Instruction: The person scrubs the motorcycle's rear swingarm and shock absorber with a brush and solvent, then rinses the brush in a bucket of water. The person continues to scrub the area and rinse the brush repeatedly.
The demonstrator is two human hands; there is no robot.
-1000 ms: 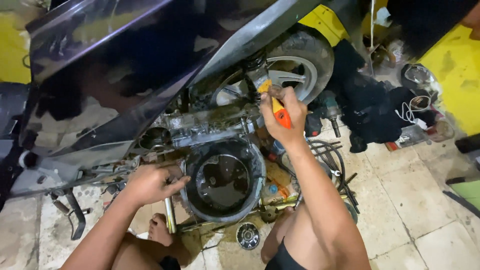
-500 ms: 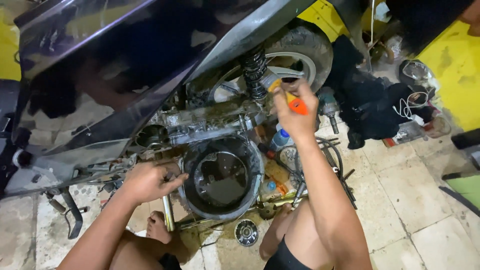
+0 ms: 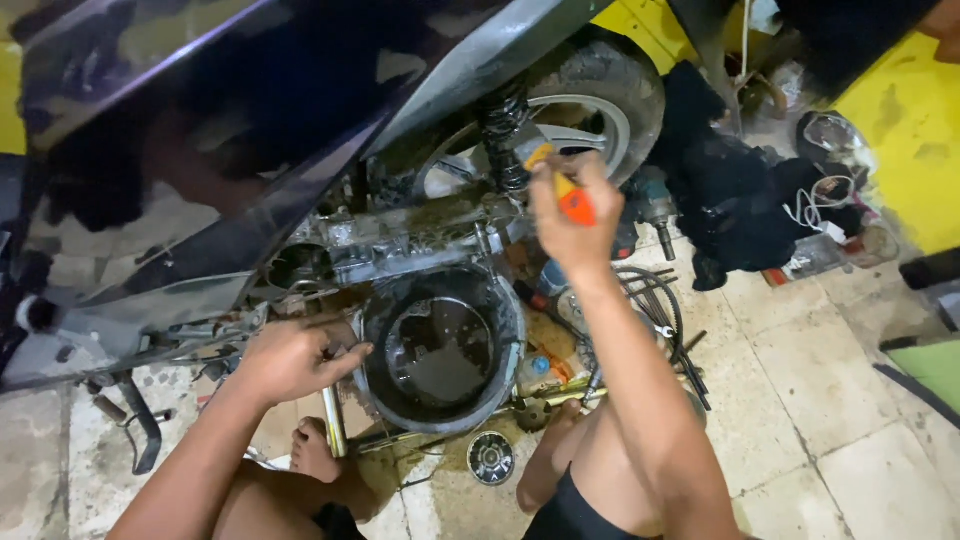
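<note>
An orange-handled screwdriver [image 3: 572,203] is gripped in the closed right hand [image 3: 573,215], its yellow end pointed up toward eleven o'clock at the coiled spring [image 3: 503,135] beside the rear wheel [image 3: 600,95] of a dark scooter [image 3: 250,130]. The screwdriver's tip is hidden behind the fingers, so contact with the spring cannot be told. At seven o'clock from the right hand, a black bucket [image 3: 443,350] is set under the greasy engine [image 3: 400,235] — dark liquid lies in its bottom. The left hand [image 3: 290,358] is curled shut at the bucket's nine o'clock rim, against the scooter's underside; what it grips cannot be made out. Just below it a metal tube [image 3: 333,420] stands beside a bare foot [image 3: 316,450]. At six o'clock from the bucket a small round metal part [image 3: 490,458] lies on the stained tile floor [image 3: 800,400]. At three o'clock from the right hand, a heap of black cloth [image 3: 740,210] rests near a power drill [image 3: 655,215] — both well apart from the bucket.
</note>
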